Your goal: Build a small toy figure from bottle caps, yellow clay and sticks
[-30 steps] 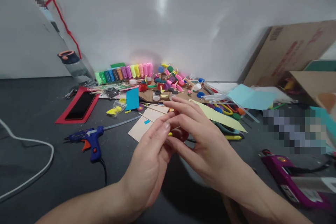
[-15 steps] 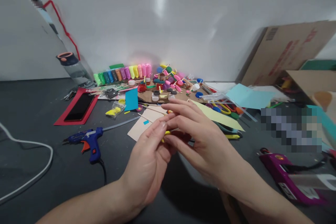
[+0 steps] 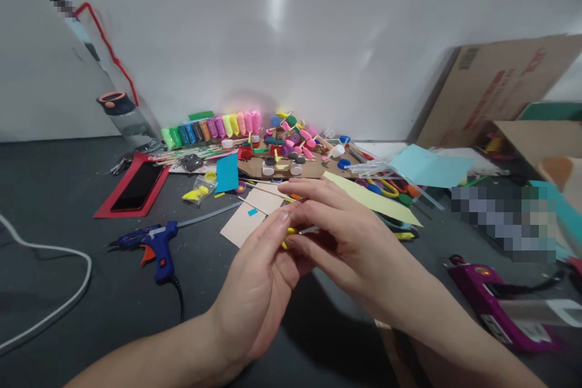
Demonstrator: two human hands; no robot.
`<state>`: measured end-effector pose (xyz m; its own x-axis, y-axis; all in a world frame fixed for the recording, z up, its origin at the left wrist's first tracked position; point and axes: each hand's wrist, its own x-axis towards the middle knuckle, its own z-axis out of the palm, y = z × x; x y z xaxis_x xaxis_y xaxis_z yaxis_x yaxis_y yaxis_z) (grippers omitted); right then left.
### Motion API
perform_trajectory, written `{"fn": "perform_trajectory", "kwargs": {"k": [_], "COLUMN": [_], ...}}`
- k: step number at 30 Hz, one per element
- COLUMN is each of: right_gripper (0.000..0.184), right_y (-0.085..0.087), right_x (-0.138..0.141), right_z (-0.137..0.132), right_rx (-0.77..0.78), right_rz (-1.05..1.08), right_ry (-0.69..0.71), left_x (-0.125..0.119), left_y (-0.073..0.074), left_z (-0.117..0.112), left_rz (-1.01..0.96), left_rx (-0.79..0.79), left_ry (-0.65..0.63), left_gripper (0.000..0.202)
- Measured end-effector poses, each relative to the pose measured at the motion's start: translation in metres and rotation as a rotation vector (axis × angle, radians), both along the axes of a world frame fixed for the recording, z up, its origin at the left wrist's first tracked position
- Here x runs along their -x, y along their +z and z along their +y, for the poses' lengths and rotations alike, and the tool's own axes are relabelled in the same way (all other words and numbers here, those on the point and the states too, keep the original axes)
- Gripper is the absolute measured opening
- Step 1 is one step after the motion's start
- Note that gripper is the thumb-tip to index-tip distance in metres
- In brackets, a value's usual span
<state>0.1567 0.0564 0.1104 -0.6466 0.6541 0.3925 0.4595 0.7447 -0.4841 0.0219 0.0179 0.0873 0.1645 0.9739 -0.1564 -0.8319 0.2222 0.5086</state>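
Observation:
Both hands meet above the middle of the table. My left hand [image 3: 254, 288] is closed, thumb and fingers pinching a small yellow piece [image 3: 291, 231] that mostly hides between the hands. Over it curves my right hand [image 3: 352, 227], its thumb and fingertips closing on the same piece. A thin pale sliver shows beside the yellow, too covered to name. Just beyond the fingers, a beige sheet [image 3: 239, 227] lies with thin wooden sticks [image 3: 254, 205] and a tiny blue paper scrap [image 3: 253, 212].
A blue glue gun [image 3: 161, 248] lies left, near a phone [image 3: 139, 187] on red card. Clay packets [image 3: 213, 127] and modelled pieces [image 3: 295, 139] line the back. Yellow paper [image 3: 373, 200] lies beyond my right hand, a purple device [image 3: 495, 303] at right, a water bottle [image 3: 130, 121] back left.
The right fingers have shifted slightly down around the yellow piece. A little more yellow and a thin pale sliver now show between the hands.

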Motion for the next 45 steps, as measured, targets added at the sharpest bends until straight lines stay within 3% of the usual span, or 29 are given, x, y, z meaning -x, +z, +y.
{"fn": "perform_trajectory", "kwargs": {"k": [11,20,26,30,39,45], "right_gripper": [0.021,0.014,0.012,0.006,0.006,0.007], "right_y": [0.003,0.001,0.005,0.006,0.004,0.002], "right_x": [-0.001,0.004,0.0,-0.004,0.0,-0.001], "right_z": [-0.001,-0.001,-0.002,-0.001,-0.001,-0.001], "right_rx": [0.044,-0.072,-0.051,-0.043,-0.046,-0.045], "right_rz": [0.103,0.137,0.169,0.192,0.223,0.229], "right_ry": [-0.038,-0.057,-0.14,-0.215,-0.21,-0.211], "left_x": [0.002,0.002,0.008,0.014,0.016,0.016], "left_y": [0.001,0.006,-0.002,-0.004,0.001,0.002], "left_z": [0.0,-0.001,0.0,0.004,0.003,0.003], "left_rz": [-0.044,-0.105,0.23,0.448,0.695,0.757], "left_rx": [0.028,0.071,-0.112,-0.225,-0.259,-0.247], "left_ry": [0.006,0.008,0.009,0.011,0.148,0.143], "left_gripper": [0.029,0.036,0.024,0.027,0.024,0.025]}}
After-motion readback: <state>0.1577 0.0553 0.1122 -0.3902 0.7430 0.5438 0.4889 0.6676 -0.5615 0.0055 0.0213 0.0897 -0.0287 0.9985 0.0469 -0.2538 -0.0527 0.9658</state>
